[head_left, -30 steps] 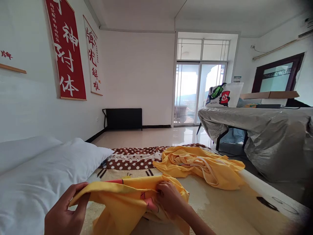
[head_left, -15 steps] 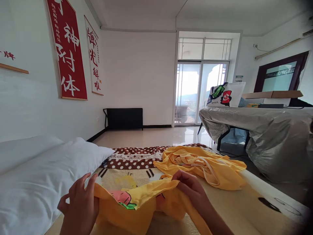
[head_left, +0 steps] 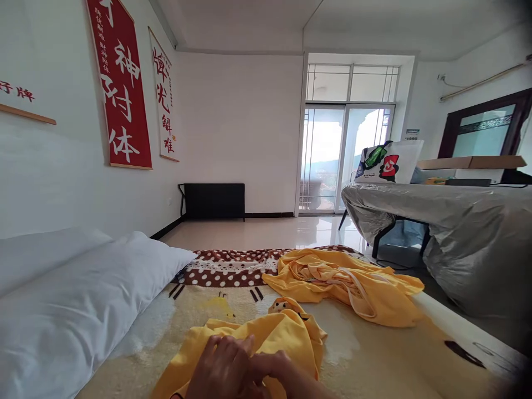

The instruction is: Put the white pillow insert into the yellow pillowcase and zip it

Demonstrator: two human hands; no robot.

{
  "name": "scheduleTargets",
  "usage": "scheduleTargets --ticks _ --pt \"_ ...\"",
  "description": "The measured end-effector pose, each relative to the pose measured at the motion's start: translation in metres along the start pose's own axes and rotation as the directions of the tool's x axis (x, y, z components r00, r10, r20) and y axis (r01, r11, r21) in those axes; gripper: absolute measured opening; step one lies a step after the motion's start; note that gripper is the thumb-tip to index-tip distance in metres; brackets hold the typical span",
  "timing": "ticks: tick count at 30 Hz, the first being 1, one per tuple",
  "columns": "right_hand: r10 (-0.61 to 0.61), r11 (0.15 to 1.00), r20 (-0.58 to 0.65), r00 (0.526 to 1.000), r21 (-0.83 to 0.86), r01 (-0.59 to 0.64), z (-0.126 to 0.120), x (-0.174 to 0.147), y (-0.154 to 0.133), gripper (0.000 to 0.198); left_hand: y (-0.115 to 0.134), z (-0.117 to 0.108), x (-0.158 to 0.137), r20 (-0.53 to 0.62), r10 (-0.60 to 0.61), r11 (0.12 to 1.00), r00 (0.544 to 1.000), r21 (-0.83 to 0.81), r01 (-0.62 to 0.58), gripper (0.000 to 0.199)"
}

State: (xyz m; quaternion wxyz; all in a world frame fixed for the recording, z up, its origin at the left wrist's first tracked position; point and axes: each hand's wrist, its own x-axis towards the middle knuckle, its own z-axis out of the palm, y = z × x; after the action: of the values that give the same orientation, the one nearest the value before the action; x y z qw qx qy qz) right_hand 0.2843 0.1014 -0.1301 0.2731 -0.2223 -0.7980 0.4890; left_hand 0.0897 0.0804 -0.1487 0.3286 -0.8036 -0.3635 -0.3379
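A yellow cloth [head_left: 286,335] lies bunched on the bed right in front of me; its exact kind does not show. Both hands have come together over its near part. My left hand [head_left: 222,368] is closed, back upward, with its fingers curled into the fabric. Close against it on the right, my right hand [head_left: 280,371] is also closed on the cloth, its fingertips partly hidden behind the left. Farther off, a second yellow cloth [head_left: 386,293], with a pale strip along it, lies crumpled.
A white pillow [head_left: 124,277] lies on the left of the patterned blanket [head_left: 224,277]. To the right stands a table under a silver plastic cover [head_left: 465,210], bearing a printed bag [head_left: 409,160] and a cardboard box [head_left: 490,162]. A folded black panel [head_left: 214,200] leans at the far wall.
My hands, which were apart and holding up the cloth's edge, have moved together and down. The carrot print no longer shows, and the cloth has dropped into a bunch.
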Motion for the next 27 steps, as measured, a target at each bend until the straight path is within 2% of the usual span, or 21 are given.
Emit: scheduleTargets --ticks 3,7,10,12,14,16,18,20,23,25,26,27 --pt "0.013 1.0 0.0 1.0 -0.019 -0.013 -0.007 -0.004 -0.009 0.045 -0.004 -0.002 0.003 -0.061 -0.079 0.993 0.995 -0.087 0.074 0.022" --pt "-0.037 0.997 0.06 0.998 -0.07 0.041 -0.01 0.005 -0.02 0.051 -0.011 -0.008 0.001 -0.059 -0.223 0.967 0.973 -0.137 0.214 0.022" --pt "-0.049 0.955 0.074 0.996 -0.289 0.069 -0.007 0.018 -0.019 0.062 -0.024 -0.019 -0.003 -0.154 -0.331 0.94 0.931 -0.135 0.312 0.017" --pt "-0.064 0.891 0.136 0.989 -0.438 0.118 -0.005 0.025 -0.011 0.063 -0.033 -0.028 -0.007 -0.215 -0.396 0.918 0.893 -0.127 0.376 0.016" --pt "-0.077 0.819 0.155 0.985 -0.553 0.151 -0.004 0.031 0.005 0.067 -0.038 -0.038 -0.01 -0.22 -0.486 0.874 0.846 -0.153 0.462 0.016" --pt "-0.076 0.759 0.06 0.995 -0.644 0.096 -0.007 0.036 0.023 0.074 -0.039 -0.047 -0.011 -0.191 -0.632 0.774 0.751 -0.216 0.595 0.018" --pt "-0.043 0.719 -0.078 0.996 -0.694 -0.023 -0.013 0.04 0.041 0.072 -0.035 -0.055 -0.009 -0.159 -0.782 0.621 0.603 -0.294 0.727 0.022" --pt "-0.004 0.698 -0.15 0.989 -0.708 -0.105 -0.019 0.044 0.054 0.056 -0.028 -0.062 -0.003 -0.128 -0.886 0.46 0.446 -0.368 0.808 0.024" --pt "0.022 0.684 -0.14 0.99 -0.72 -0.117 -0.024 0.047 0.063 0.039 -0.023 -0.072 0.01 -0.054 -0.96 0.264 0.274 -0.494 0.829 0.024" --pt "0.024 0.674 -0.126 0.992 -0.731 -0.109 -0.025 0.046 0.063 0.04 -0.025 -0.078 0.014 -0.003 -0.985 0.144 0.173 -0.569 0.81 0.029" --pt "0.037 0.673 -0.106 0.994 -0.733 -0.103 -0.025 0.045 0.062 0.041 -0.028 -0.08 0.013 0.013 -0.991 0.1 0.134 -0.592 0.8 0.032" --pt "0.061 0.68 -0.058 0.996 -0.729 -0.084 -0.025 0.043 0.06 0.04 -0.032 -0.082 0.011 0.027 -0.993 0.078 0.117 -0.594 0.801 0.034"
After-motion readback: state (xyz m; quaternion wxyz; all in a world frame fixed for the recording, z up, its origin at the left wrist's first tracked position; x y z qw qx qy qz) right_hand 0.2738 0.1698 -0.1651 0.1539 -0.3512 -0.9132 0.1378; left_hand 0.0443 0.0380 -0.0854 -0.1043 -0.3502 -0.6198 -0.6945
